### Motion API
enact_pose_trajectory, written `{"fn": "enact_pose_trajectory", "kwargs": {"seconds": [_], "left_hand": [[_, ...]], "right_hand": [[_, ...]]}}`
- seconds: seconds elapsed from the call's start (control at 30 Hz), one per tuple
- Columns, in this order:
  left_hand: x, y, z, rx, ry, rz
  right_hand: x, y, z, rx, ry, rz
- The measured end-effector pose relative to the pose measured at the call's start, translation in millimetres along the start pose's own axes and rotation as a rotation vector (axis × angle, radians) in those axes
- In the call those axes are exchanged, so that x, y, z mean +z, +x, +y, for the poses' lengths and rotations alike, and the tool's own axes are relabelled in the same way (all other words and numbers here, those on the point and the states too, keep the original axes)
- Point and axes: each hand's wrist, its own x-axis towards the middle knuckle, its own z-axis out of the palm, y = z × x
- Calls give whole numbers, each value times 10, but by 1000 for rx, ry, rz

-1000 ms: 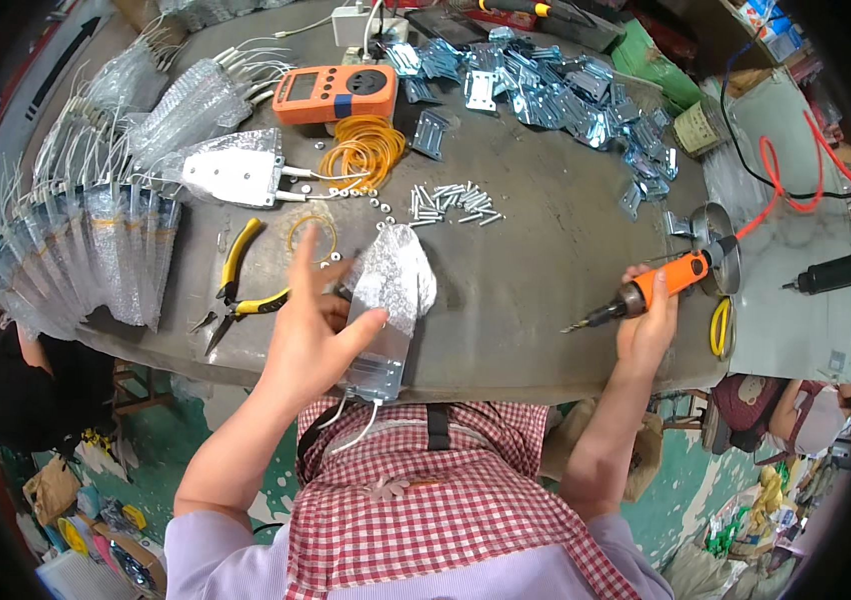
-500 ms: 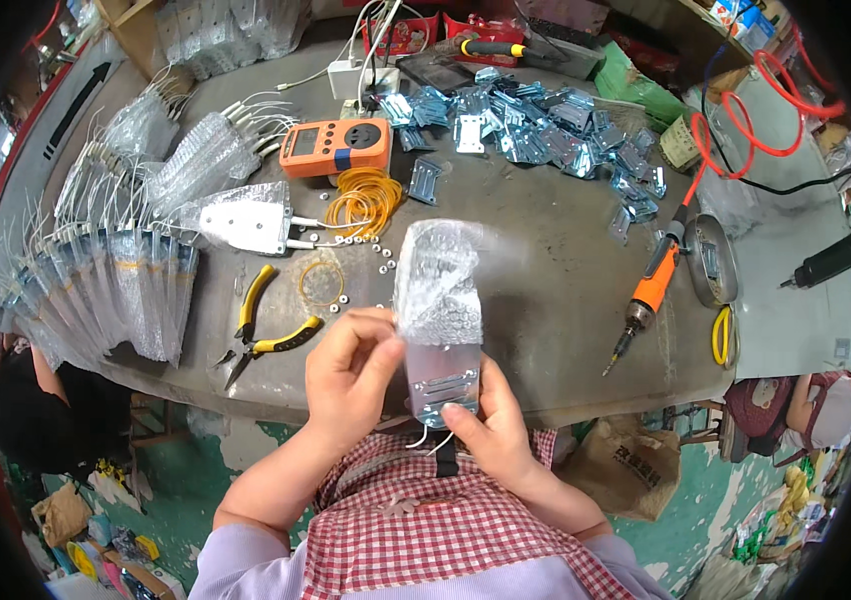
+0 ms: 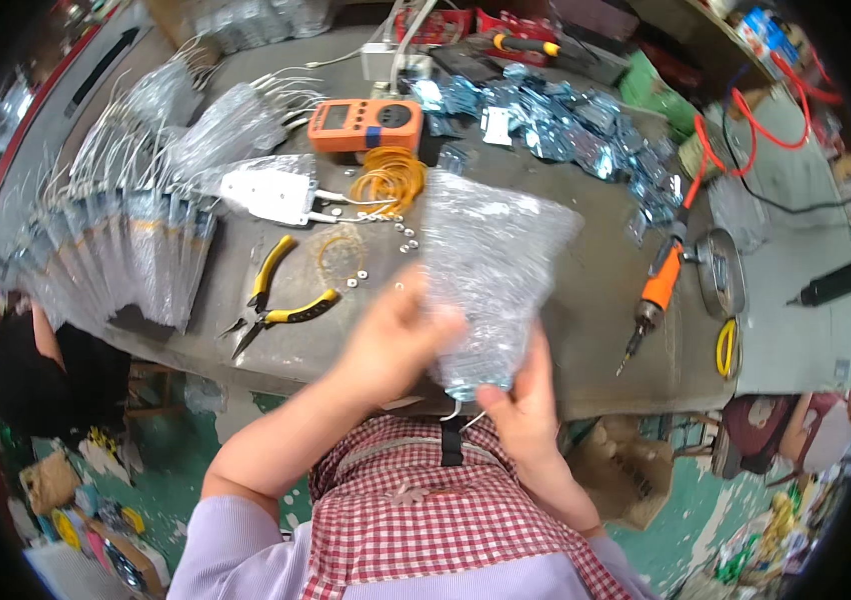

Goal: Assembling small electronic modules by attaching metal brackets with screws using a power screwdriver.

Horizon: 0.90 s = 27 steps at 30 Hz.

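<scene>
A clear bubble-wrap bag point(image 3: 491, 250) stands out before me over the table edge, covering most of a flat device. The device's bluish metal end point(image 3: 476, 388) shows at the bag's lower opening, and two white wires hang from it. My right hand point(image 3: 529, 400) grips this end, thumb in front and fingers behind. At the bag's left edge, my left hand point(image 3: 396, 340) is closed, its thumb over the film; motion blurs its fingers. Yellow-handled pliers point(image 3: 276, 295) lie open to the left. Farther off are an orange meter point(image 3: 366, 125) and a coil of yellow rubber bands point(image 3: 388, 180).
Bagged devices with white wires point(image 3: 136, 250) fan out at left. Metal plates point(image 3: 566, 125) are heaped at the back. An orange electric screwdriver point(image 3: 658, 285) on a red coiled cord lies at right, near an oval metal tin point(image 3: 719, 270). Small white nuts point(image 3: 406, 232) dot the middle.
The bag has come down over the device toward me and spread wider, hiding the part that showed before. My left hand has moved right and slightly toward me; the right hand keeps its grip.
</scene>
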Motion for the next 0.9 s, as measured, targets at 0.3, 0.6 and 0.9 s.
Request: {"fn": "enact_pose_trajectory", "kwargs": {"seconds": [0.3,0.6,0.9], "left_hand": [[-672,-13,184,580,1641,323],[-908,157,235,530,1650,202],[-217,-18,172,298,772,-69]], "right_hand": [[-654,36,-407,27,-986,84],[-714,113,-220,-191,-1330,39],[-266,250,45,386,506,-131]]}}
